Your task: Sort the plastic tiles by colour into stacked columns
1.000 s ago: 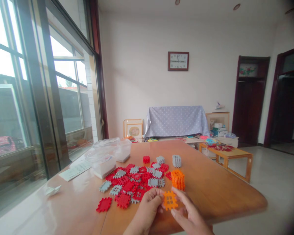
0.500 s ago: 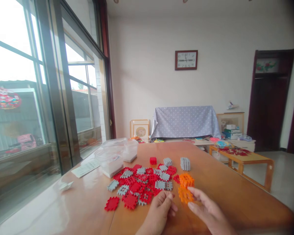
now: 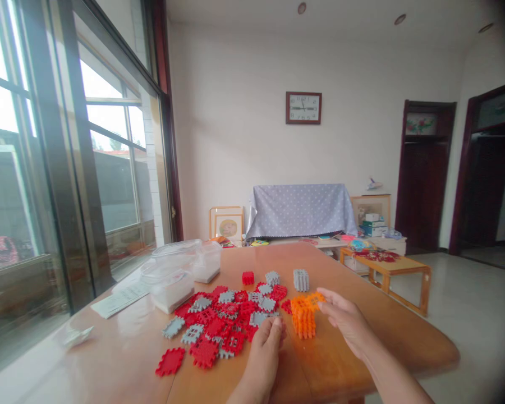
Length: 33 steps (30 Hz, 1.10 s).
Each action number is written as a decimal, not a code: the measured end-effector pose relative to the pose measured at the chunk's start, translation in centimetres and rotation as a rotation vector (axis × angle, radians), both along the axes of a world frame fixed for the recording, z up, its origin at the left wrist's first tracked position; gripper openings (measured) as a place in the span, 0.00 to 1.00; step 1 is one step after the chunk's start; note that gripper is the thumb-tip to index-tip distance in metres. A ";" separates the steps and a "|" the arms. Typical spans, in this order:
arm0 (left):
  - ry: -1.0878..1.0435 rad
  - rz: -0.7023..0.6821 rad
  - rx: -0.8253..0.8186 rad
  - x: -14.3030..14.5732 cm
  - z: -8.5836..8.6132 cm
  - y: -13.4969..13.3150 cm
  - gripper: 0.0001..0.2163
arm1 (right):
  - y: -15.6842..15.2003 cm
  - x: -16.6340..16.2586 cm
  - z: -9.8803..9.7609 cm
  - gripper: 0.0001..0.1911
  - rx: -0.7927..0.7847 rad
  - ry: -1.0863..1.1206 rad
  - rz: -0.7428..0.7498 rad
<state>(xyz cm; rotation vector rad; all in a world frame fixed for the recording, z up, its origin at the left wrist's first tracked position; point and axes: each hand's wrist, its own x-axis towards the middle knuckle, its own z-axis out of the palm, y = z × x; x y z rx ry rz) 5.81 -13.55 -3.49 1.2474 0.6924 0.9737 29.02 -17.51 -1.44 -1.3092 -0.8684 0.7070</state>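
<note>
My right hand [image 3: 340,314] pinches an orange interlocking tile [image 3: 316,299] between thumb and fingers, at the upper right of an orange block of stacked tiles [image 3: 304,322]. The tile overlaps the block in view; whether they touch I cannot tell. My left hand [image 3: 266,343] is closed, thumb against curled fingers, at the right edge of a pile of red and grey interlocking tiles [image 3: 214,328]. What it holds, if anything, is hidden. Beyond the orange block stands a grey stack of tiles [image 3: 301,280].
A small red stack [image 3: 248,278] and another grey stack [image 3: 272,278] stand behind the pile. Clear plastic containers [image 3: 171,292] and a paper sheet [image 3: 120,300] lie on the left of the wooden table [image 3: 362,336]. A single red tile [image 3: 170,361] lies at the near left.
The view has turned to the right. My right hand has moved up with its orange tile, from in front of the orange stack to its upper right. My left hand stays closed beside the pile.
</note>
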 end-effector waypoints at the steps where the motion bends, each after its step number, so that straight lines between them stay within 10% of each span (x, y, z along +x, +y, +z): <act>1: 0.002 0.010 0.011 0.4 0.2 0.0 0.26 | 0.2 -0.1 -0.1 0.32 0.004 0.018 -0.003; 33: -0.276 -0.260 -0.229 6.5 1.9 -0.3 0.38 | 2.8 -1.6 -2.6 0.29 0.048 -0.096 -0.014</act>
